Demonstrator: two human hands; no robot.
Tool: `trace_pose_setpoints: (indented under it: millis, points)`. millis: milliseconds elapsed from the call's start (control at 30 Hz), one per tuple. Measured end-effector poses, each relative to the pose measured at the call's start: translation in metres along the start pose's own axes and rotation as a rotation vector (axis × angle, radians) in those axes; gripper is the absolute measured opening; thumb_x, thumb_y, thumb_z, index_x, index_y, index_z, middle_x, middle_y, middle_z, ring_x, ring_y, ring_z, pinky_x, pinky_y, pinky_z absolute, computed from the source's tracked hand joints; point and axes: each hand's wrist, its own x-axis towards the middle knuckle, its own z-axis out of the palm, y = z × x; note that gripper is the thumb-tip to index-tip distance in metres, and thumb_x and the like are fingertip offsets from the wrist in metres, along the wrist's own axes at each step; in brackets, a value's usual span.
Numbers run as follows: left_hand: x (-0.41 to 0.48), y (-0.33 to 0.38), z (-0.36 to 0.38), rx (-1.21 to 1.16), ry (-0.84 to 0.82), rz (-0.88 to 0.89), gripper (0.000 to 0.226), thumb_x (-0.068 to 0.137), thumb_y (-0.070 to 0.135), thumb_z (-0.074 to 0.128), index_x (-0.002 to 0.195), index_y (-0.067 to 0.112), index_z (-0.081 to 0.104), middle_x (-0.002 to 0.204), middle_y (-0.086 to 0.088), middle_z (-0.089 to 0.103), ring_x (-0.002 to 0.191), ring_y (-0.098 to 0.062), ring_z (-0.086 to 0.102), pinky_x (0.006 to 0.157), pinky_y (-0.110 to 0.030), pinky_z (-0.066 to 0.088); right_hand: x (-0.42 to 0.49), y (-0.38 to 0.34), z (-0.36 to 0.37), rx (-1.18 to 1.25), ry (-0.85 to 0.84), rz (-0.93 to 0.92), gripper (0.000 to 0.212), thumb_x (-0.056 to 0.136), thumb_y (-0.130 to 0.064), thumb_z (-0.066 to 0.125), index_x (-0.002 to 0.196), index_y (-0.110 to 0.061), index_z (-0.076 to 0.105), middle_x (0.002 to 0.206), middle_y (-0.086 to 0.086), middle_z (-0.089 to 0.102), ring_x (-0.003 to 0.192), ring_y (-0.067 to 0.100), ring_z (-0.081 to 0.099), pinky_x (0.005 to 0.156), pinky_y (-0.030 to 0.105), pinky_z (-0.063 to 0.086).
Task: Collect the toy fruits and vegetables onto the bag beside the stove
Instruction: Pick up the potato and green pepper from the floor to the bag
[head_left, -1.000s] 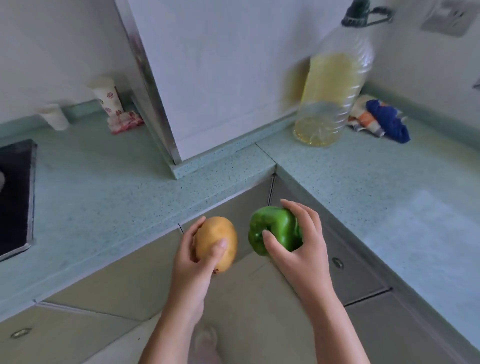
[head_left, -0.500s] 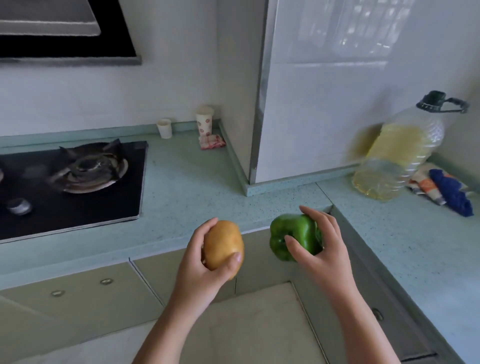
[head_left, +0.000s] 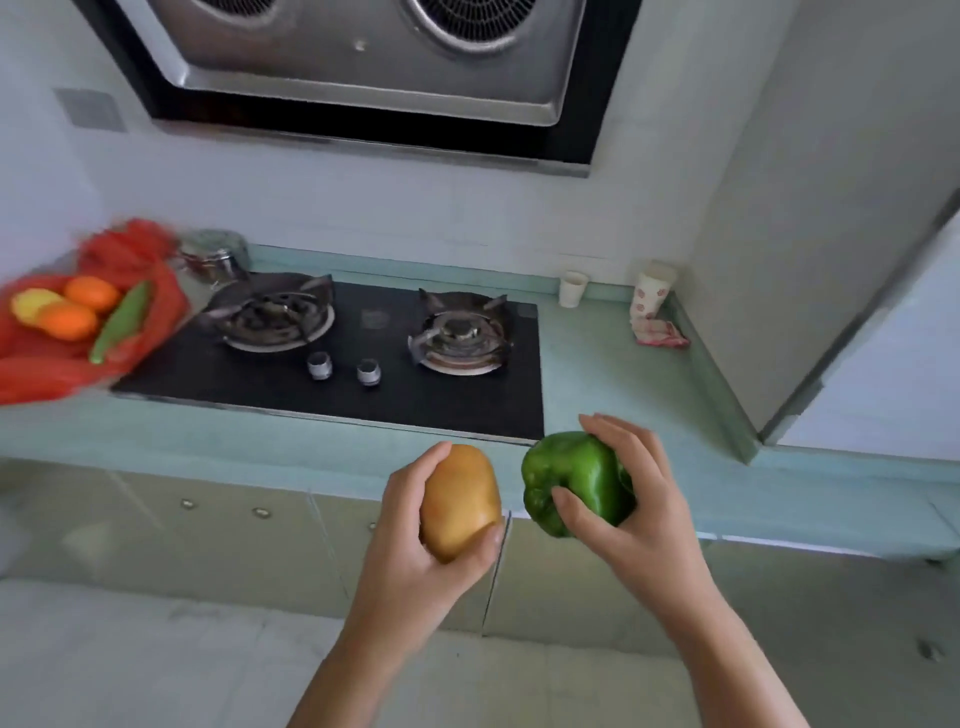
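No writing can be read anywhere; the paper cup (head_left: 653, 291) by the wall has small red marks, but they are too blurry to make out.

A black stove (head_left: 363, 353) with 2 burners and 2 silver knobs (head_left: 344, 368) sits in the green counter (head_left: 587, 374). A big silver hood (head_left: 374, 67) hangs above it. A small white cup (head_left: 572, 289) stands behind the stove on its right side, and a pink cloth (head_left: 658, 332) lies just beside the paper cup. A shiny pot (head_left: 213, 254) stands behind the stove on its left side.

The red bag (head_left: 78, 332) lies on the counter at the left of the stove, touching its edge. On the bag are 2 oranges (head_left: 78, 309), a yellow fruit (head_left: 32, 304) and a long green vegetable (head_left: 122, 322).

The left hand (head_left: 415, 561) is wrapped around a potato (head_left: 460, 501), with the thumb on its right side. The right hand (head_left: 628, 514) is wrapped around a green pepper (head_left: 576, 480), thumb in front and fingers behind. Both are held up in the air in front of the counter edge, close to each other but not touching. The bag is far off to the left of both hands, with the stove in between.
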Motion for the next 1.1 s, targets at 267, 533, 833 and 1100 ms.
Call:
trace_pose_setpoints:
  millis: [267,533,833,1100]
  points:
    - [0.0,-0.054,-0.159,-0.048,0.234,-0.128,0.072,0.058,0.049,0.072,0.123,0.047,0.042,0.117,0.036,0.043,0.113,-0.001,0.048,0.089,-0.029,0.048,0.037,-0.065,0.168,0.079,-0.192,-0.089,0.052,0.064,-0.044,0.06,0.114,-0.042,0.045,0.121,-0.004,0.045,0.113,-0.004,0.041,0.089,0.002,0.03]
    - [0.002,-0.097,-0.247,0.007,0.448,-0.207,0.066,0.069,0.019,0.08,0.116,0.049,0.043,0.116,0.028,0.046,0.103,0.009,0.047,0.071,-0.007,0.045,0.067,-0.098,0.267,0.1,-0.35,-0.143,0.054,0.064,-0.038,0.067,0.114,-0.041,0.047,0.121,-0.009,0.045,0.111,-0.007,0.042,0.087,0.001,0.031]
    - [0.055,-0.15,-0.328,0.105,0.593,-0.28,0.063,0.069,0.024,0.078,0.117,0.044,0.043,0.117,0.024,0.045,0.102,0.008,0.047,0.075,-0.02,0.048,0.144,-0.104,0.382,0.15,-0.451,-0.151,0.061,0.069,-0.008,0.077,0.113,-0.04,0.05,0.122,-0.008,0.046,0.109,-0.006,0.043,0.084,0.002,0.035]
    - [0.174,-0.199,-0.43,0.247,0.597,-0.292,0.067,0.066,0.031,0.079,0.122,0.039,0.042,0.119,0.019,0.047,0.107,0.003,0.047,0.085,-0.024,0.044,0.252,-0.114,0.503,0.206,-0.511,-0.17,0.063,0.07,-0.012,0.076,0.113,-0.046,0.044,0.124,-0.008,0.042,0.116,-0.006,0.037,0.085,-0.002,0.03]
